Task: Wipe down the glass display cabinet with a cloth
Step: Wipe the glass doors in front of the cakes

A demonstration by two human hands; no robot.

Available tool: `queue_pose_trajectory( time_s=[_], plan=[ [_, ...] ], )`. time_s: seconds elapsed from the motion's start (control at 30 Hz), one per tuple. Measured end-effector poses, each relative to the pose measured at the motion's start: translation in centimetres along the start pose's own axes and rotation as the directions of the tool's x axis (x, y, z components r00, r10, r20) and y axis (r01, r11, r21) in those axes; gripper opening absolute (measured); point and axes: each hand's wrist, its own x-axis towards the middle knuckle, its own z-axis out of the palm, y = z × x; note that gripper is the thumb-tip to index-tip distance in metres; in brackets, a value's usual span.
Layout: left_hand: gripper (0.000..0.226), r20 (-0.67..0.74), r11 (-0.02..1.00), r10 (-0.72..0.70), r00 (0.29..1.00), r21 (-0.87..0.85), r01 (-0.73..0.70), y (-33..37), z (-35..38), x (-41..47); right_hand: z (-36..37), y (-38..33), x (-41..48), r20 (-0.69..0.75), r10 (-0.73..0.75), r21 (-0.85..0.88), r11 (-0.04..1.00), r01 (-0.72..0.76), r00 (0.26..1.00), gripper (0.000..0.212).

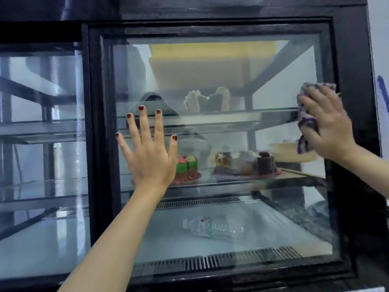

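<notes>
The glass display cabinet (pixel 345 60) fills the view, with a black frame around a large glass door. My left hand (pixel 150 157) lies flat on the glass at centre left, fingers spread straight. My right hand (pixel 327 127) presses a purple and white cloth (pixel 306 114) against the right edge of the glass, next to the black frame, with the fingers laid straight over the cloth. Most of the cloth is hidden under that hand.
Behind the glass, cakes (pixel 244 163) sit on the middle shelf and pale cake pieces (pixel 207 100) on the upper one. A clear plastic bottle (pixel 212 228) lies on the cabinet floor. A second glass door (pixel 42 144) stands at the left.
</notes>
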Motion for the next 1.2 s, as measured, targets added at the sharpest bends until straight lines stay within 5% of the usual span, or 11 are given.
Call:
queue_pose_trajectory(
  time_s=[0.1,0.2,0.33,0.47,0.57,0.67,0.87,0.93,1.0,1.1,1.2],
  plan=[
    [0.062,0.0,1.0,0.008,1.0,0.008,-0.008,-0.1,0.0,-0.1,-0.1,-0.3,7.0,-0.087,0.257,0.021,0.966,-0.256,0.963,0.058],
    [0.06,0.0,1.0,0.002,1.0,0.01,-0.002,-0.2,-0.1,-0.1,0.6,-4.6,10.4,-0.1,0.267,0.063,0.963,-0.262,0.958,0.062],
    [0.06,0.011,1.0,0.02,1.0,0.018,-0.02,-0.3,-0.2,0.0,3.1,-11.9,3.1,-0.007,-0.229,0.05,0.972,0.229,0.973,0.062],
    [0.062,-0.007,1.0,0.023,1.0,0.022,-0.023,-0.2,-0.3,-0.1,3.3,-11.3,-12.0,0.255,-0.594,0.057,0.797,0.601,0.763,0.062],
    [0.067,0.007,0.975,0.208,0.978,0.077,-0.208,0.0,-0.1,-0.2,1.4,-4.4,-16.9,0.303,-0.438,0.055,0.894,0.444,0.846,0.06],
    [0.064,0.097,0.723,0.663,0.742,0.174,-0.669,0.0,0.2,-0.4,-0.3,0.4,-13.9,0.176,-0.087,0.011,0.996,0.087,0.98,0.055],
    [0.061,0.062,0.693,0.702,0.709,0.166,-0.701,0.2,-0.4,-0.2,0.0,-1.6,-0.6,-0.073,0.311,0.029,0.95,-0.31,0.948,0.056],
    [0.06,0.049,0.691,0.71,0.703,0.149,-0.708,0.2,-0.6,-0.2,0.8,-4.2,-0.6,-0.076,0.235,0.045,0.972,-0.232,0.969,0.055],
    [0.06,0.064,0.693,0.707,0.704,0.135,-0.708,0.3,-0.9,-0.2,1.8,-6.6,-4.3,-0.021,-0.01,0.035,0.999,0.01,1.0,0.055],
    [0.059,0.099,0.701,0.694,0.713,0.129,-0.701,0.3,-1.3,-0.2,2.4,-7.6,-13.0,0.153,-0.373,0.042,0.928,0.371,0.915,0.056],
    [0.058,0.097,0.706,0.695,0.712,0.095,-0.702,0.4,-1.3,-0.1,1.6,-4.3,-18.3,0.232,-0.303,0.009,0.951,0.309,0.924,0.056]
  ],
)
